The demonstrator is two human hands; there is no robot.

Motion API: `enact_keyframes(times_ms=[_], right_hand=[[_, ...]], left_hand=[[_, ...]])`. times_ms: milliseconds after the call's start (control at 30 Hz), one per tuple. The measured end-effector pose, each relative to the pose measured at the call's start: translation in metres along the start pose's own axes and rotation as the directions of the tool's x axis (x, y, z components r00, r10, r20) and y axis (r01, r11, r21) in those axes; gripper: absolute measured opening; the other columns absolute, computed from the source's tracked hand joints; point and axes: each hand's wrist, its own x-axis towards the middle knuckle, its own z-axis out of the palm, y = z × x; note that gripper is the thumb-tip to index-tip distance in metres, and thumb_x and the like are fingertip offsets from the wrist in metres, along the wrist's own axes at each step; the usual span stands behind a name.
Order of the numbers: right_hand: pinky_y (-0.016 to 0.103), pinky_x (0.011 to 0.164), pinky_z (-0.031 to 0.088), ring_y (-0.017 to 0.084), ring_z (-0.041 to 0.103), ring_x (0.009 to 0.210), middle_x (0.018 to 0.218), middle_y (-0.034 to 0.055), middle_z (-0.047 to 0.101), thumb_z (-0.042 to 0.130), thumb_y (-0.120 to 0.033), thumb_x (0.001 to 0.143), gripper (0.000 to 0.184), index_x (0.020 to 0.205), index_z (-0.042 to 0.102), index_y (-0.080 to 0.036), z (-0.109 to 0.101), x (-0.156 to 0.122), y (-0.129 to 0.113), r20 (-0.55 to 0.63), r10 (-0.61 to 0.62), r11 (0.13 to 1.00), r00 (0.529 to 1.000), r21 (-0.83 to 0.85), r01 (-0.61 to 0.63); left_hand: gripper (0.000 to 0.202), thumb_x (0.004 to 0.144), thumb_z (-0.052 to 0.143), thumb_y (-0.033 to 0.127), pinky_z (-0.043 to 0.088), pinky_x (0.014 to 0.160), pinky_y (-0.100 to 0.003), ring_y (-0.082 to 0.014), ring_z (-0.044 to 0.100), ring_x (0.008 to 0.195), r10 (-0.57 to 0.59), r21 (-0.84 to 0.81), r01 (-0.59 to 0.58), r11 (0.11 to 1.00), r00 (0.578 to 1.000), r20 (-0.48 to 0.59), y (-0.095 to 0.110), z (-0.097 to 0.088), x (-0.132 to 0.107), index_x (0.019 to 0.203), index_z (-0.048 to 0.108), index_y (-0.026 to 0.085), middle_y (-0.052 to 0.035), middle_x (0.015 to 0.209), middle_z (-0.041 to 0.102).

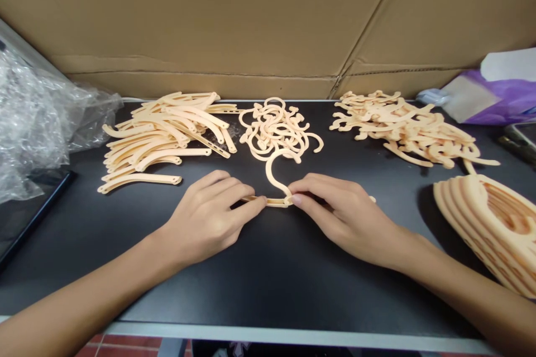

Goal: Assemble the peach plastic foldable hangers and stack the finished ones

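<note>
My left hand (213, 215) pinches a cream plastic hanger arm (276, 202) between thumb and fingers, low over the middle of the table. A curved hanger hook (273, 174) rises from the arm's right end, its tip pointing away from me beside the pile of hooks. My right hand (347, 215) grips the hook's base with thumb and fingertips, where hook and arm meet. A small cream tip (372, 199) shows past the right knuckles; its remainder is hidden behind that hand.
Loose hanger arms (163, 134) lie heaped at the left, hooks (272, 128) at the centre back, smaller curved pieces (414, 131) at the right. Stacked cream frames (481, 228) stand front right. Clear plastic wrap (37, 106) covers the left side; cardboard (209, 22) walls the back.
</note>
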Motion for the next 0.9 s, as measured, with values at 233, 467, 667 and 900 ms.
enact_keyframes(times_ms=[233,467,667,900], right_hand=[[0.028,0.072,0.047,0.014,0.063,0.079,0.089,0.0018,0.069,0.048,-0.022,0.101,0.015,0.096,0.063,-0.020,0.0012,0.0017,-0.0006,0.058,0.063,0.998,0.996,-0.025,-0.062],[0.028,0.072,0.045,0.014,0.062,0.076,0.087,0.0002,0.069,0.051,-0.021,0.099,0.012,0.092,0.061,-0.021,0.0009,0.0023,-0.0016,0.089,0.107,0.994,0.990,0.012,-0.109],[0.029,0.073,0.041,0.013,0.057,0.076,0.085,-0.0007,0.064,0.049,-0.020,0.100,0.013,0.089,0.056,-0.021,-0.0010,0.0028,-0.0025,0.151,0.080,0.996,0.985,0.015,-0.083],[0.030,0.073,0.039,0.014,0.054,0.075,0.082,-0.0004,0.061,0.046,-0.020,0.101,0.015,0.088,0.053,-0.021,-0.0011,0.0030,-0.0043,0.172,0.057,0.998,0.984,-0.006,-0.056]], left_hand=[[0.028,0.087,0.057,0.001,0.049,0.082,-0.036,-0.0164,0.067,0.075,0.035,0.053,-0.035,0.998,0.999,0.005,0.0016,-0.0016,0.0008,0.106,0.070,0.017,-0.0043,0.095,0.076],[0.025,0.085,0.059,0.001,0.049,0.077,-0.035,-0.0152,0.064,0.069,0.027,0.038,-0.026,0.999,0.999,-0.019,0.0026,-0.0017,0.0017,0.100,0.071,0.017,-0.0023,0.090,0.075],[0.024,0.085,0.056,0.001,0.049,0.078,-0.033,-0.0143,0.066,0.071,0.035,0.004,-0.035,0.999,0.998,-0.043,0.0007,-0.0010,0.0033,0.094,0.070,0.019,-0.0003,0.090,0.076],[0.025,0.084,0.056,0.002,0.049,0.079,-0.032,-0.0119,0.064,0.068,0.030,-0.062,-0.035,0.997,0.996,-0.078,-0.0033,-0.0005,0.0040,0.089,0.070,0.021,0.0019,0.090,0.078]])
